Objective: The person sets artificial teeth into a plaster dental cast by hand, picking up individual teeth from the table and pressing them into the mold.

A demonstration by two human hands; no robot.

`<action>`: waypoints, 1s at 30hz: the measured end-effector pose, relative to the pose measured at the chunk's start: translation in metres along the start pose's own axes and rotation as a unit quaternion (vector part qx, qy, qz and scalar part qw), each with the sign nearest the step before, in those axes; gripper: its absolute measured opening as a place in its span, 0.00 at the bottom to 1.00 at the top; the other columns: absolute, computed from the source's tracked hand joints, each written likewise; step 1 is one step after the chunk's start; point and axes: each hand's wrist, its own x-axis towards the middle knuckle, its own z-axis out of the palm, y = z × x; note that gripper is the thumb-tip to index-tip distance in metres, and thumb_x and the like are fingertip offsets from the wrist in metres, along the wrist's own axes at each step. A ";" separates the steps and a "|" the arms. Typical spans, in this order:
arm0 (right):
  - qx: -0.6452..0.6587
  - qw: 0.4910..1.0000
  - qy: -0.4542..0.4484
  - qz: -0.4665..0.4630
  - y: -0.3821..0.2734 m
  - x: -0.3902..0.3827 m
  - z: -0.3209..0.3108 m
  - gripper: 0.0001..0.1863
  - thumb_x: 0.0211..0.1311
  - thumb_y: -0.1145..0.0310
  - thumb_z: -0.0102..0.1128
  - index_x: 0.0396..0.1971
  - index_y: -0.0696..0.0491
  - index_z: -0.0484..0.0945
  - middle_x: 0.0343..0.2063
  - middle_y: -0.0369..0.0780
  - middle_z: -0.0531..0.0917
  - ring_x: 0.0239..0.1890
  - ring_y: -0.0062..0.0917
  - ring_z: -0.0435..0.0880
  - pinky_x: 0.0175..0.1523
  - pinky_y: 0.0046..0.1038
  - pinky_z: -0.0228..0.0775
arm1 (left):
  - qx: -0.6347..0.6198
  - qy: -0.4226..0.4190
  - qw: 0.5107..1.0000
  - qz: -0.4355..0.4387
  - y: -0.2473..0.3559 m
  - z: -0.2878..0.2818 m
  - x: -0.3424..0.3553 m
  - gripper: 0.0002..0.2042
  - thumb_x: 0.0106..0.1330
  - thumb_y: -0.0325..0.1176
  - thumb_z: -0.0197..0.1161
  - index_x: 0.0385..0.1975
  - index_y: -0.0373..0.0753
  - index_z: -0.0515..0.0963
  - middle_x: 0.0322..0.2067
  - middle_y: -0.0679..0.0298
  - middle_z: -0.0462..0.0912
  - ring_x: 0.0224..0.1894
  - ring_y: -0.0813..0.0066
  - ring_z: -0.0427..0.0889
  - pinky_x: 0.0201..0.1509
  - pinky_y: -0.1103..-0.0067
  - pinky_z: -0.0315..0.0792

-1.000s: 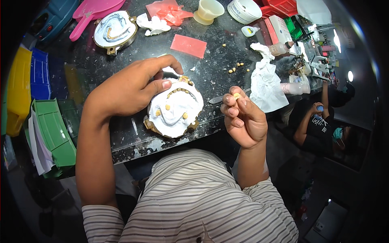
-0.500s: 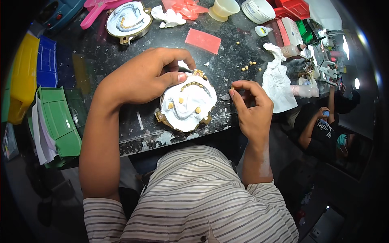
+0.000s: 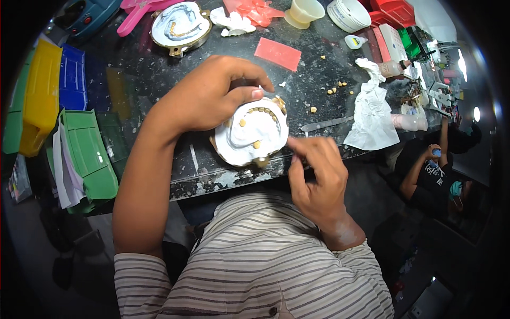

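Note:
At the bench's near edge is a round brass dental flask half (image 3: 260, 161) filled with white plaster (image 3: 234, 149). A curved row of small tooth-shaped hollows (image 3: 264, 111) runs along its far side, and small yellowish pieces (image 3: 257, 144) lie on the plaster. My left hand (image 3: 212, 98) is closed on the flask's far left rim, with its thumb on top. My right hand (image 3: 320, 173) is at the right rim, index finger stretched to the edge, thumb apart, nothing visible in it. A single yellowish piece (image 3: 313, 109) lies on the bench beyond a metal spatula (image 3: 326, 125).
Further yellowish bits (image 3: 334, 90), a pink wax sheet (image 3: 278, 53) and crumpled white paper (image 3: 369, 117) lie on the bench. Another plaster-filled flask half (image 3: 180, 29) stands at the back left. Green bins (image 3: 90, 154) line the left side. Another person (image 3: 430, 170) sits at the right.
My right hand has let go of the small yellowish piece, which now lies on the bench, and moved toward me to the flask's rim. The flask has turned and tilted in my left hand.

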 end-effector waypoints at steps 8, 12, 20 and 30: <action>0.000 0.998 0.058 -0.032 -0.021 0.037 0.021 0.08 0.53 0.75 0.73 0.34 0.57 0.85 0.33 0.42 0.84 0.34 0.32 0.80 0.41 0.30 0.71 | -0.078 0.075 0.993 -0.040 -0.010 0.001 0.008 0.17 0.81 0.41 0.54 0.45 0.32 0.83 0.30 0.67 0.83 0.33 0.85 0.76 0.37 0.83 0.72; -0.037 0.998 0.042 -0.019 -0.023 0.051 0.046 0.10 0.54 0.70 0.74 0.34 0.57 0.84 0.32 0.40 0.79 0.36 0.35 0.76 0.40 0.36 0.70 | -0.099 0.091 0.989 -0.063 -0.012 0.001 0.008 0.18 0.81 0.42 0.52 0.44 0.33 0.83 0.29 0.68 0.82 0.29 0.87 0.72 0.33 0.85 0.68; -0.025 0.998 0.003 0.051 -0.029 0.064 0.045 0.07 0.54 0.71 0.74 0.25 0.56 0.84 0.26 0.41 0.80 0.33 0.36 0.79 0.40 0.38 0.72 | -0.117 0.091 0.987 -0.054 -0.014 0.002 0.009 0.18 0.82 0.42 0.51 0.43 0.33 0.82 0.28 0.69 0.82 0.28 0.86 0.69 0.33 0.85 0.67; 0.164 0.973 0.057 0.155 -0.013 0.077 0.026 0.06 0.55 0.74 0.71 0.32 0.58 0.86 0.25 0.34 0.85 0.25 0.14 0.76 0.31 0.21 0.69 | -0.124 0.105 0.984 -0.072 -0.014 -0.003 0.009 0.17 0.82 0.40 0.51 0.43 0.33 0.82 0.29 0.68 0.83 0.27 0.86 0.70 0.32 0.85 0.68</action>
